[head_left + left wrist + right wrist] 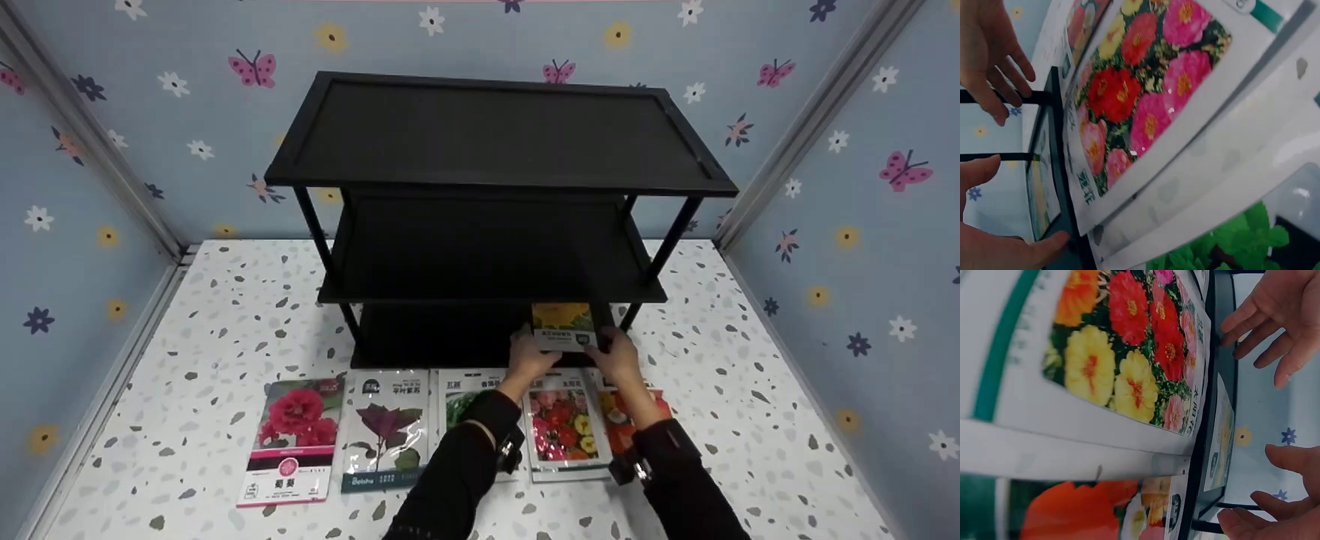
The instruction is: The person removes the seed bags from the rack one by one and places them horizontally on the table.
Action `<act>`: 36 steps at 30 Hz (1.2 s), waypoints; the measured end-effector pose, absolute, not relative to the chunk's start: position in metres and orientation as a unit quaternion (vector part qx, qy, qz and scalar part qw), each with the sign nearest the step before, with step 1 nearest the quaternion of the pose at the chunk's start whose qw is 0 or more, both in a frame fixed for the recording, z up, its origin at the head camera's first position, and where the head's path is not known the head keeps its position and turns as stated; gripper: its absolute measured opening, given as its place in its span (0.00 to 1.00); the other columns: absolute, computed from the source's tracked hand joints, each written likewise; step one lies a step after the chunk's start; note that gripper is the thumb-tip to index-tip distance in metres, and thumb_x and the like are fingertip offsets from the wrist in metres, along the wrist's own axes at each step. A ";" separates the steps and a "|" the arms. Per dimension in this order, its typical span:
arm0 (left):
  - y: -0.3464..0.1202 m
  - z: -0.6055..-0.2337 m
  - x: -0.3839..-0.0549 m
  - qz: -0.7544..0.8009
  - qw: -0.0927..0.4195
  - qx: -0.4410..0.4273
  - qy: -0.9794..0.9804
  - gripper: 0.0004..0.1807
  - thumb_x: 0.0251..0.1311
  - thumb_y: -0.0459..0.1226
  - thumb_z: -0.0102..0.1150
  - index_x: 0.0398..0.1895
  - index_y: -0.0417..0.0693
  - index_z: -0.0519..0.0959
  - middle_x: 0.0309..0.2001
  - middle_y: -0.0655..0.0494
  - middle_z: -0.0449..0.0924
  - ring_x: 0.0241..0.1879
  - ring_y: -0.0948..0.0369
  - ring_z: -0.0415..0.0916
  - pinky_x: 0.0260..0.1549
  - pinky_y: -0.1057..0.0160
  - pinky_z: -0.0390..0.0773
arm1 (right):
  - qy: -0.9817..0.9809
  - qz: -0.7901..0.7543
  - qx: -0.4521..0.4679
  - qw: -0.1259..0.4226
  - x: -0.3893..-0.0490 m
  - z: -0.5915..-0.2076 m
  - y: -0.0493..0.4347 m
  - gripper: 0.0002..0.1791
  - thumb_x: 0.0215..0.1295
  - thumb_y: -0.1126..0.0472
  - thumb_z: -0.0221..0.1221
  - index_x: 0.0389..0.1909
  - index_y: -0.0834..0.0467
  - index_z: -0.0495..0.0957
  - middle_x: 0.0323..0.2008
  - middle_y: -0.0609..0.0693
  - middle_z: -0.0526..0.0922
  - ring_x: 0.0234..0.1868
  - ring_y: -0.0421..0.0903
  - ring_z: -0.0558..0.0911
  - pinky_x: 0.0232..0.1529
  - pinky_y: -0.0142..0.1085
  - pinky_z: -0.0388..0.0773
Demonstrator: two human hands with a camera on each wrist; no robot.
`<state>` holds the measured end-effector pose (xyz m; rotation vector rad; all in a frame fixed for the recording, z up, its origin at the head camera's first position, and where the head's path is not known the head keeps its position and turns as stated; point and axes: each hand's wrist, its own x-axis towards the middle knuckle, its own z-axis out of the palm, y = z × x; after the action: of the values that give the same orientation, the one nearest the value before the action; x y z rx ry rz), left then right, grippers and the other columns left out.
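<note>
A seed packet with a yellow picture (562,322) lies on the bottom shelf (442,337) of a black rack, near its right end. My left hand (531,358) is at the packet's left side, fingers spread and thumb extended in the left wrist view. On the other side is my right hand (621,361), its fingers loosely parted in the right wrist view. Both palms face the packet, and neither hand grips it. Below the hands, a packet with red, pink and yellow flowers (562,424) lies on the speckled surface.
Also in the front row are a pink-flower packet (296,435), a purple-leaf packet (386,431), a green-leaf packet (459,405) and an orange-flower packet (619,420), partly behind my right arm. The rack's middle shelf (487,255) and top shelf (495,135) overhang the bottom one.
</note>
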<state>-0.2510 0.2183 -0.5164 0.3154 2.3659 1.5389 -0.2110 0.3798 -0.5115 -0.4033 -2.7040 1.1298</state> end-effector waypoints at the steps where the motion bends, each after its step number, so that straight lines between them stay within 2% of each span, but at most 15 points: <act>1: 0.219 -0.517 -0.252 0.541 0.155 0.104 0.820 0.40 0.56 0.36 0.57 0.66 0.30 0.48 0.64 0.32 0.48 0.62 0.44 0.53 0.54 0.55 0.65 | -0.911 0.379 -0.137 0.090 -0.214 -0.511 0.379 0.25 0.57 0.66 0.57 0.51 0.78 0.64 0.44 0.73 0.71 0.44 0.64 0.72 0.43 0.51 0.70; 4: 0.223 -0.524 -0.258 0.555 0.159 0.087 0.812 0.41 0.56 0.36 0.58 0.67 0.34 0.46 0.65 0.34 0.45 0.63 0.45 0.52 0.53 0.55 0.66 | -0.907 0.384 -0.146 0.088 -0.226 -0.516 0.378 0.26 0.57 0.63 0.58 0.51 0.77 0.64 0.43 0.72 0.71 0.43 0.64 0.72 0.42 0.53 0.69; 7: 0.240 -0.574 -0.284 0.559 0.142 0.081 0.813 0.43 0.54 0.41 0.59 0.68 0.40 0.47 0.65 0.37 0.47 0.62 0.46 0.52 0.49 0.60 0.68 | -0.905 0.395 -0.129 0.092 -0.242 -0.537 0.388 0.26 0.58 0.58 0.58 0.51 0.73 0.66 0.43 0.68 0.73 0.42 0.61 0.73 0.43 0.50 0.70; 10: 0.264 -0.638 -0.319 0.553 0.119 0.071 0.822 0.45 0.53 0.46 0.60 0.68 0.40 0.48 0.64 0.37 0.49 0.62 0.45 0.52 0.49 0.58 0.69 | -0.916 0.362 -0.126 0.122 -0.279 -0.603 0.421 0.25 0.53 0.55 0.61 0.44 0.68 0.69 0.38 0.63 0.75 0.37 0.56 0.75 0.36 0.44 0.72; 14: 0.289 -0.702 -0.355 0.565 0.118 0.040 0.816 0.52 0.45 0.55 0.64 0.67 0.39 0.51 0.63 0.38 0.54 0.60 0.45 0.55 0.51 0.52 0.68 | -0.917 0.351 -0.143 0.127 -0.329 -0.687 0.466 0.30 0.46 0.55 0.65 0.48 0.67 0.69 0.39 0.64 0.77 0.39 0.56 0.77 0.36 0.42 0.74; 15: 0.292 -0.714 -0.360 0.578 0.115 0.038 0.807 0.54 0.42 0.59 0.64 0.67 0.41 0.51 0.63 0.39 0.55 0.60 0.45 0.56 0.51 0.52 0.68 | -0.912 0.366 -0.141 0.120 -0.335 -0.696 0.471 0.33 0.46 0.54 0.65 0.53 0.65 0.68 0.43 0.64 0.77 0.43 0.57 0.76 0.39 0.43 0.75; 19: 0.292 -0.711 -0.361 0.597 0.144 0.017 0.789 0.52 0.44 0.55 0.65 0.68 0.43 0.50 0.65 0.42 0.52 0.62 0.47 0.54 0.52 0.53 0.67 | -0.900 0.397 -0.131 0.122 -0.348 -0.712 0.480 0.38 0.47 0.53 0.65 0.61 0.59 0.65 0.48 0.62 0.75 0.46 0.56 0.76 0.40 0.43 0.74; 22: 0.282 -0.680 -0.348 0.611 0.162 0.011 0.775 0.50 0.47 0.50 0.65 0.68 0.39 0.49 0.65 0.40 0.51 0.62 0.46 0.53 0.51 0.54 0.68 | -0.908 0.379 -0.124 0.128 -0.353 -0.716 0.482 0.39 0.47 0.53 0.64 0.62 0.59 0.64 0.48 0.61 0.76 0.42 0.53 0.76 0.35 0.38 0.74; 24: 0.268 -0.645 -0.333 0.622 0.188 0.006 0.760 0.50 0.48 0.49 0.64 0.68 0.39 0.48 0.66 0.40 0.49 0.63 0.46 0.52 0.51 0.56 0.68 | -0.910 0.377 -0.141 0.101 -0.353 -0.708 0.479 0.38 0.50 0.52 0.62 0.62 0.61 0.63 0.48 0.61 0.75 0.39 0.51 0.76 0.31 0.38 0.73; 26: 0.255 -0.604 -0.314 0.633 0.204 -0.008 0.747 0.49 0.49 0.47 0.63 0.68 0.37 0.47 0.66 0.38 0.48 0.62 0.44 0.51 0.51 0.56 0.67 | -0.900 0.398 -0.162 0.076 -0.345 -0.686 0.467 0.35 0.52 0.54 0.60 0.59 0.68 0.64 0.40 0.61 0.78 0.29 0.50 0.77 0.22 0.36 0.72; 28: 0.240 -0.561 -0.296 0.649 0.240 -0.024 0.722 0.47 0.52 0.44 0.61 0.68 0.39 0.45 0.67 0.41 0.45 0.64 0.46 0.48 0.53 0.55 0.65 | -0.875 0.440 -0.196 0.040 -0.321 -0.637 0.442 0.28 0.55 0.55 0.60 0.49 0.73 0.70 0.26 0.58 0.77 0.17 0.47 0.71 0.15 0.35 0.66; 30: 0.230 -0.531 -0.282 0.659 0.259 -0.032 0.705 0.46 0.54 0.41 0.59 0.69 0.39 0.43 0.68 0.41 0.43 0.65 0.47 0.47 0.55 0.53 0.63 | -0.845 0.482 -0.231 0.013 -0.298 -0.585 0.416 0.24 0.56 0.56 0.60 0.42 0.74 0.71 0.15 0.52 0.71 0.10 0.44 0.66 0.11 0.34 0.63; 31: 0.227 -0.523 -0.279 0.657 0.262 -0.034 0.706 0.45 0.55 0.41 0.58 0.68 0.37 0.43 0.68 0.40 0.44 0.65 0.46 0.47 0.56 0.51 0.62 | -0.838 0.491 -0.238 0.014 -0.288 -0.564 0.405 0.22 0.56 0.57 0.60 0.37 0.75 0.70 0.10 0.49 0.65 0.07 0.41 0.62 0.10 0.32 0.60; 33: 0.225 -0.518 -0.276 0.647 0.254 -0.028 0.719 0.45 0.55 0.41 0.59 0.68 0.37 0.44 0.67 0.40 0.45 0.64 0.46 0.49 0.56 0.51 0.63 | -0.826 0.507 -0.247 -0.002 -0.268 -0.525 0.387 0.20 0.57 0.58 0.60 0.36 0.73 0.70 0.08 0.44 0.61 0.08 0.36 0.58 0.11 0.29 0.58; 36: 0.236 -0.562 -0.297 0.607 0.197 -0.013 0.770 0.42 0.52 0.43 0.60 0.65 0.34 0.52 0.62 0.38 0.56 0.58 0.46 0.60 0.46 0.57 0.71 | -0.809 0.531 -0.251 -0.011 -0.256 -0.500 0.375 0.19 0.56 0.59 0.60 0.35 0.73 0.69 0.07 0.41 0.57 0.07 0.33 0.56 0.12 0.27 0.57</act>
<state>-0.2967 0.2359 -0.5616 -0.0377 2.1541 1.6994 -0.2560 0.3746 -0.4998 -0.7947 -2.5604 1.6784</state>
